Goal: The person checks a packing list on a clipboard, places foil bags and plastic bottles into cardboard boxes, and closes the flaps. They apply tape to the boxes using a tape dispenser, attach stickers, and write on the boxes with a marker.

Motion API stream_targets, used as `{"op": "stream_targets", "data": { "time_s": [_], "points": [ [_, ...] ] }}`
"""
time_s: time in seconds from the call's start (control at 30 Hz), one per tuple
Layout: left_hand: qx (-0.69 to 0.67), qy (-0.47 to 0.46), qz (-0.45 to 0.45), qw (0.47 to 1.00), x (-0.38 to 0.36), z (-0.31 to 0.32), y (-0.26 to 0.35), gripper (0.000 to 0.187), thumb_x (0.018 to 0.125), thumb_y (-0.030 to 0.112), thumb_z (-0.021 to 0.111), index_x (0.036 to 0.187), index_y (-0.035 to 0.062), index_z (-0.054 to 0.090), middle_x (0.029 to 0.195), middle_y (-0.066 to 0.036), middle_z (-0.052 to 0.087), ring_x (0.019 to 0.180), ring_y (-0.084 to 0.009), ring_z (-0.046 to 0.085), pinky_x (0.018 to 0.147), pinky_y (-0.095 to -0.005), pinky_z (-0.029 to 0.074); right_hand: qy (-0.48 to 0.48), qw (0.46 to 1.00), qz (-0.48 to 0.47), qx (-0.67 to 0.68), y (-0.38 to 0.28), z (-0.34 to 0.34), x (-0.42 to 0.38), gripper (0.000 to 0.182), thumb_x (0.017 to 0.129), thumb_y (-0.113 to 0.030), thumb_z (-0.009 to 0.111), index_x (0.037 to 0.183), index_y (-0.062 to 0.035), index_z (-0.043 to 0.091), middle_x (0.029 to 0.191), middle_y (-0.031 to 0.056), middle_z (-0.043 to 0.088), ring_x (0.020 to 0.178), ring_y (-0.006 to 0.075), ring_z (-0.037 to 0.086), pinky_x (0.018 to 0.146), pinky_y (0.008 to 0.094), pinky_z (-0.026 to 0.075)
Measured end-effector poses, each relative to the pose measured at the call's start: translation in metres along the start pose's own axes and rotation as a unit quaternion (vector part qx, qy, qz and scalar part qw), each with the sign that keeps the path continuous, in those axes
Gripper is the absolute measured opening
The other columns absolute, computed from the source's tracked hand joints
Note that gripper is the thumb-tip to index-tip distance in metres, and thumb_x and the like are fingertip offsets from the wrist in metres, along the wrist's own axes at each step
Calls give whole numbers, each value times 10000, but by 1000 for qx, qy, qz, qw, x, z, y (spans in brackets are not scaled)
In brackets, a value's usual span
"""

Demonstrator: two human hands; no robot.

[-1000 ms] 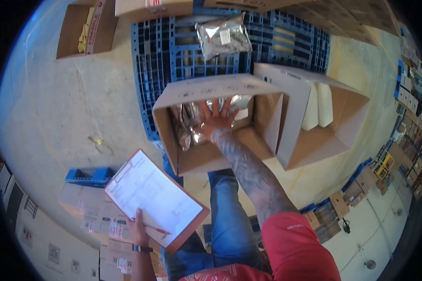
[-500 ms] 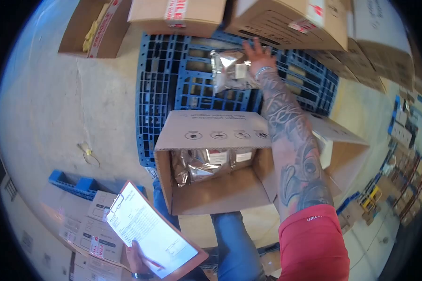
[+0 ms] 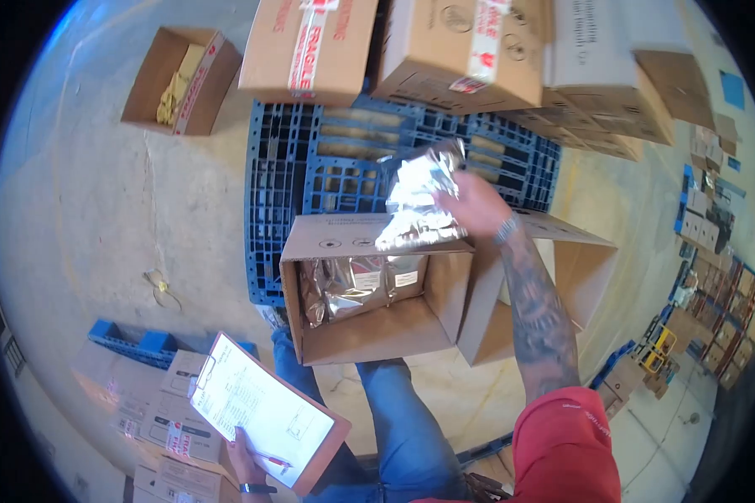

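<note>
My right hand [image 3: 476, 208] is closed on the edge of a shiny silver foil pouch [image 3: 424, 194], held above the back edge of an open cardboard box [image 3: 377, 339]. Inside that box, more silver foil pouches [image 3: 356, 285] with white labels lean against the far wall. My left hand [image 3: 245, 463] grips a brown clipboard [image 3: 337, 436] at the lower left. Printed paper [image 3: 256, 402] lies under its clip, and a red pen [image 3: 274, 459] rests on the sheet near my thumb.
A second open box [image 3: 486, 335] stands right beside the first. Both are by a blue plastic pallet [image 3: 277, 193]. Taped cartons [image 3: 344, 50] line the far side, and a small open box [image 3: 147, 92] with yellowish paper sits at upper left. More cartons [image 3: 180, 427] are stacked at lower left.
My right hand has taken hold of the pouch that lay on the pallet, lifting it toward me over the box. My left hand still holds the clipboard.
</note>
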State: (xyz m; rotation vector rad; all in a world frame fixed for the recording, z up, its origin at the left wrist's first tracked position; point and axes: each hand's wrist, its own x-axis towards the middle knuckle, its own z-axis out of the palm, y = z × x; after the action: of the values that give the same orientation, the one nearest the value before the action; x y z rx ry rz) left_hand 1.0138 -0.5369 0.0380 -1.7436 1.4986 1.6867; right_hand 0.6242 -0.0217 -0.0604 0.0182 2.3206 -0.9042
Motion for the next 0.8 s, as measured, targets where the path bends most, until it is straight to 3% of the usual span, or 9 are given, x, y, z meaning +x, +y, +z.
{"op": "stream_targets", "data": {
  "time_s": [0.07,0.17,0.3,0.37,0.5,0.57,0.67,0.7,0.8],
  "points": [
    [-8,-22,11,1000,9,-9,9,509,1007,225,565,1406,-37,390,1330,-172,549,1153,-240,569,975,-367,479,-62,970,66,225,-13,-17,-68,284,970,-258,617,1045,14,649,810,64,662,724,111,576,702,298,505],
    [-39,-46,-8,998,28,-23,23,531,997,252,586,1392,-51,400,1313,-180,559,1136,-249,579,966,-374,488,-123,963,127,203,-30,-20,-152,320,983,-312,610,1032,3,644,781,31,655,719,84,580,652,257,486],
    [23,-94,11,995,31,-23,53,526,988,259,602,1368,-57,425,1274,-176,581,1099,-250,597,935,-378,507,-170,967,28,189,-48,19,-192,354,998,-337,569,814,-38,618,689,34,617,606,110,562,594,309,472],
    [33,-92,14,995,28,-16,69,510,987,249,602,1359,-56,434,1263,-174,586,1087,-247,602,924,-378,513,-86,982,81,147,-24,69,-200,381,935,-391,629,852,-19,626,743,112,667,710,259,654,669,403,487],
    [61,-104,69,990,33,-34,88,481,981,252,612,1348,-16,455,1277,-133,579,1118,-233,582,954,-377,495,12,978,201,56,37,172,-232,284,923,-315,620,978,-36,635,919,158,695,899,317,683,775,432,514],
    [80,-114,101,985,35,-34,100,463,985,188,597,1375,-3,435,1281,-138,585,1094,-237,597,959,-382,492,222,929,221,-197,83,261,-254,268,900,-225,587,1113,-64,608,1149,191,651,1092,363,629,897,461,516],
    [93,-162,141,972,33,-36,125,492,983,203,605,1387,-5,418,1294,-141,577,1111,-238,591,967,-384,485,73,942,327,-24,14,262,-253,357,879,-150,550,1230,-92,571,1300,187,577,1183,372,577,982,485,492],
    [118,-175,139,967,34,-37,132,492,983,203,605,1387,-5,418,1294,-141,577,1111,-238,591,967,-384,485,87,981,159,-74,37,297,-244,381,918,-165,504,1285,-77,554,1198,191,636,1112,385,611,986,470,487],
    [190,-149,184,953,46,-34,138,511,979,264,610,1370,-18,441,1276,-164,586,1088,-251,606,948,-396,501,41,997,-23,-61,-12,277,-173,176,881,-204,594,926,-66,693,1058,166,680,978,303,670,799,475,542]
  ]
}}
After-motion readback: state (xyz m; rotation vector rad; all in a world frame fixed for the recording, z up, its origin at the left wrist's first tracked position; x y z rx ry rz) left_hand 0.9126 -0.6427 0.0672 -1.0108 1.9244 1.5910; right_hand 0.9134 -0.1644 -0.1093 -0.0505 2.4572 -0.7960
